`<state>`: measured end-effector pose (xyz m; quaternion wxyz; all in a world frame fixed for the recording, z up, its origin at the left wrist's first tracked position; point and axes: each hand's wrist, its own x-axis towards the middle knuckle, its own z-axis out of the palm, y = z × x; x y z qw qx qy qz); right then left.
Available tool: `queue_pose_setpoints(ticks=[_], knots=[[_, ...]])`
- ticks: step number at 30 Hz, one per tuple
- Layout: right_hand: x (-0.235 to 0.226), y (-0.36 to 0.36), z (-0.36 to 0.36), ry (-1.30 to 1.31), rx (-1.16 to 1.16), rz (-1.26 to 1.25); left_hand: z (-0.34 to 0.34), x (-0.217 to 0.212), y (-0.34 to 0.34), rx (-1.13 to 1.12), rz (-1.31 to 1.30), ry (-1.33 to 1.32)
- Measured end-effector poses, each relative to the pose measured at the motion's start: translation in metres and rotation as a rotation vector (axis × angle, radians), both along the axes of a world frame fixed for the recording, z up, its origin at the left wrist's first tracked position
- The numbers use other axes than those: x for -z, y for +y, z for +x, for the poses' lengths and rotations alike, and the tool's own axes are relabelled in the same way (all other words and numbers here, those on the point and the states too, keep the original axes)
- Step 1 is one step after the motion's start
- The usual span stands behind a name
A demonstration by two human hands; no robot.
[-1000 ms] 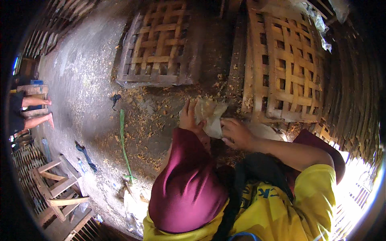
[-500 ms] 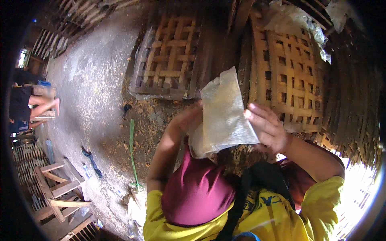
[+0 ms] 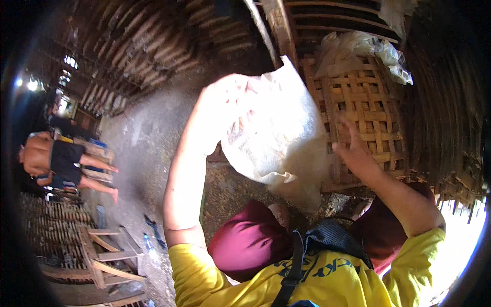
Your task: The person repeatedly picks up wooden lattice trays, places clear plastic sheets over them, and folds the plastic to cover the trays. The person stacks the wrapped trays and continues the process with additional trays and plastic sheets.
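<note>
A thin, whitish, see-through plastic sheet (image 3: 279, 123) hangs in front of me, lit very brightly at its upper left. I cannot tell whether it is a single sheet or a bag. My left hand (image 3: 230, 100) grips its upper left side; glare washes out the fingers there. To the right of the sheet, my right hand (image 3: 354, 151) is raised with its fingers apart and nothing in them. Behind that hand is a woven bamboo rack (image 3: 376, 92).
Crumpled clear plastic (image 3: 353, 48) lies on the rack's far end. At left, a wooden frame (image 3: 110, 256) and a plastic bottle (image 3: 149, 244) rest on the floor (image 3: 148, 133). Another person (image 3: 66, 158) is farther off at the left. Slatted bamboo walls surround the space.
The sheet has opened out wider and risen. My left hand has moved up and away with it, while my right hand has come off its edge. The view has shifted.
</note>
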<state>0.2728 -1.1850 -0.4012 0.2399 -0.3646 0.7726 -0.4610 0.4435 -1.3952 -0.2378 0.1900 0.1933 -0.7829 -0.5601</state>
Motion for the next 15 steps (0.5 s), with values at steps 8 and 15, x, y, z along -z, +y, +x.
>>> queue_pose_setpoints(ticks=[8, 15], knots=[[-0.093, -0.011, -0.002, 0.086, -0.068, -0.622, -0.079, -0.058, 0.059, 0.366, -0.002, -0.052], [-0.068, -0.035, -0.058, -0.665, -0.598, -0.738, -0.057, -0.044, 0.049, 0.433, 0.144, 0.303]])
